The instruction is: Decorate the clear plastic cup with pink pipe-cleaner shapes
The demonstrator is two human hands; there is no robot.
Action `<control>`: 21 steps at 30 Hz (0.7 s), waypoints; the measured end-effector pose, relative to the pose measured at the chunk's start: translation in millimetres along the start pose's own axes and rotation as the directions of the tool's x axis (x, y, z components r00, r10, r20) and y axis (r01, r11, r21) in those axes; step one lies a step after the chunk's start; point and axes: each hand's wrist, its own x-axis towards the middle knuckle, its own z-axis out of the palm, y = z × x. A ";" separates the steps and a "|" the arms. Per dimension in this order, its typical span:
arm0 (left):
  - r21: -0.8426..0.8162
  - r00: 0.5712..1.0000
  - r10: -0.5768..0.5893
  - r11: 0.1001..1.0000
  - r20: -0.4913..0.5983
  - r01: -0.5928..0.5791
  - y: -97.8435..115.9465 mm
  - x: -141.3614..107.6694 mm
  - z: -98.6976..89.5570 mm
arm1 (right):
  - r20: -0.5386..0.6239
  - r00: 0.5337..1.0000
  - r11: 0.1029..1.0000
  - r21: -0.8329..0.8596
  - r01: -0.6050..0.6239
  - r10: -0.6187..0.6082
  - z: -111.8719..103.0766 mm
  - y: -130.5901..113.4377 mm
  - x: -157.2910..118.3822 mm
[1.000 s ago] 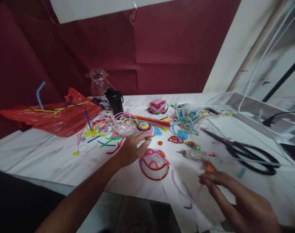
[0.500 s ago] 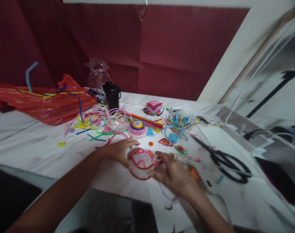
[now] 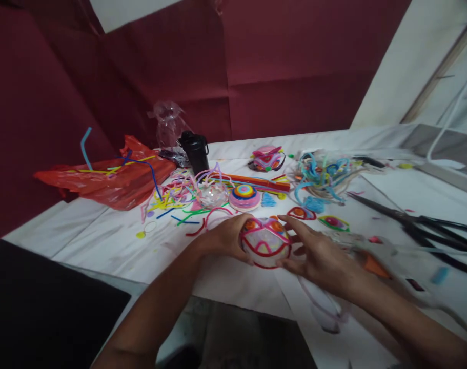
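Note:
A round white piece (image 3: 266,244) with red, pink and orange strips on it sits near the table's front edge, between my two hands. My left hand (image 3: 233,238) is curved round its left side, thumb at the lower edge. On its right side, my right hand (image 3: 313,253) has its fingertips and thumb against the rim. Just behind it lie a pink dome with coloured rings (image 3: 244,197), a red-edged eye shape (image 3: 301,213) and a green-edged one (image 3: 333,222).
Black scissors (image 3: 413,223) lie at the right, beside an orange-tipped tool (image 3: 375,264). Farther back are a black bottle (image 3: 195,154), a red plastic bag (image 3: 102,187), a pink decorated piece (image 3: 267,158) and a tangle of blue strips (image 3: 321,174). Colourful strips (image 3: 171,192) are strewn at centre left.
The view has shifted, so the table items appear moved. Both hands have closed in on the round white piece and now hold its sides.

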 end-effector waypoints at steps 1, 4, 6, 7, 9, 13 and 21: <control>-0.037 0.999 -0.017 0.999 -0.043 0.016 1.0 -0.2 -1.1 | -0.014 1.000 0.999 0.037 -0.001 0.001 -1.8 -2.5 2.1; -0.096 0.985 -0.024 0.995 -0.170 0.008 4.1 0.3 -2.7 | -0.049 0.999 0.986 0.168 0.018 -0.010 -5.2 -9.0 9.2; -0.081 0.971 0.017 0.996 -0.239 -0.037 4.2 2.0 -2.0 | -0.058 0.998 0.957 0.290 -0.005 0.023 -6.7 -14.5 15.3; -0.062 0.962 0.045 0.996 -0.268 -0.064 3.2 3.1 -1.1 | -0.063 0.996 0.934 0.355 -0.035 0.062 -7.4 -18.1 18.8; -0.015 0.942 0.093 0.995 -0.323 -0.104 -0.4 5.5 1.4 | -0.072 0.985 0.880 0.462 -0.109 0.160 -8.5 -26.1 26.4; 0.054 0.896 0.172 0.985 -0.410 -0.164 -9.8 8.8 6.9 | -0.089 0.956 0.817 0.545 -0.189 0.281 -6.4 -37.3 39.8; 0.118 0.857 0.235 0.972 -0.459 -0.204 -19.9 10.8 16.2 | -0.114 0.930 0.754 0.624 -0.206 0.348 10.4 -30.1 47.3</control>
